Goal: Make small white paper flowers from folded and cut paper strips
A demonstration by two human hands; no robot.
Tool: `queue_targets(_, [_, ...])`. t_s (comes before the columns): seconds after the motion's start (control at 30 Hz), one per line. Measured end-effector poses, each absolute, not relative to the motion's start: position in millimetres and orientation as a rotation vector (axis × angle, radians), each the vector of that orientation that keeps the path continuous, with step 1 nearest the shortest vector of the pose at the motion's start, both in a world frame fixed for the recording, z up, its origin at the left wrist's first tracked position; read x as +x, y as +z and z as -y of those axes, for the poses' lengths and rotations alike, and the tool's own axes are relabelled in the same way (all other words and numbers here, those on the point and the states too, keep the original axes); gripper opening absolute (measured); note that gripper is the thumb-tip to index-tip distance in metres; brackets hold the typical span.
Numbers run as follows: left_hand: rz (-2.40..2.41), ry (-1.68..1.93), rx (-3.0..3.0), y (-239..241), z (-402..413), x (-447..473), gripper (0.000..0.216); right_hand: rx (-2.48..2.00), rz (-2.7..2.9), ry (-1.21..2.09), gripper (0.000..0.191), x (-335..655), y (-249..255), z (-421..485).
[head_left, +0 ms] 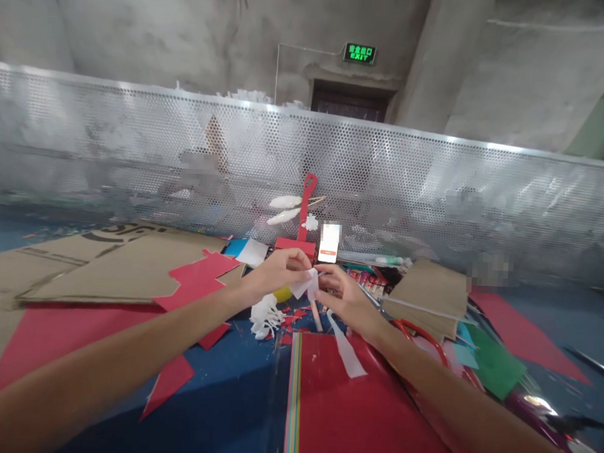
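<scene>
My left hand [280,269] and my right hand [346,298] meet above the middle of the table, both pinching a small white paper piece [305,285]. A thin stick [317,315] hangs down from the pinch, and something yellow [282,294] shows under my left hand. A white fringed paper piece [265,316] lies just below the left wrist. A white paper strip [345,348] lies on the red sheet [354,416] under my right hand.
Brown cardboard [110,265] and red paper [199,279] lie at the left, with more cardboard [429,292], green paper [493,368] and red-handled scissors [422,338] at the right. A red stand with white feathers [302,220] and a phone [329,242] stand before the perforated metal screen [434,185].
</scene>
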State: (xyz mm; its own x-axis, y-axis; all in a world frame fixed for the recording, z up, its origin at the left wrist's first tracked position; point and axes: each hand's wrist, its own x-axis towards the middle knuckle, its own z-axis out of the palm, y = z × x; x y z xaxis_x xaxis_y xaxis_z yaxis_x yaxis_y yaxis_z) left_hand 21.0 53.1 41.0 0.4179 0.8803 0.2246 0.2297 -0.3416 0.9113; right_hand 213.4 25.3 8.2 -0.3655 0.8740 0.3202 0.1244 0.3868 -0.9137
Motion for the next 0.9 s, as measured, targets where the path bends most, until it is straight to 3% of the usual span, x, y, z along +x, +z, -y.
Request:
queue_targets(0.5, [-1.053,1.013,2.048,27.3,-88.1,19.0,0.019,-0.949,1.798,0.902,0.015,205.8,-5.6,-79.7])
queue_targets(0.9, [-0.988,0.978,2.167,16.3,-90.9,15.4,0.009,-0.916,1.902,0.943,0.021,217.2,-12.5,-70.7])
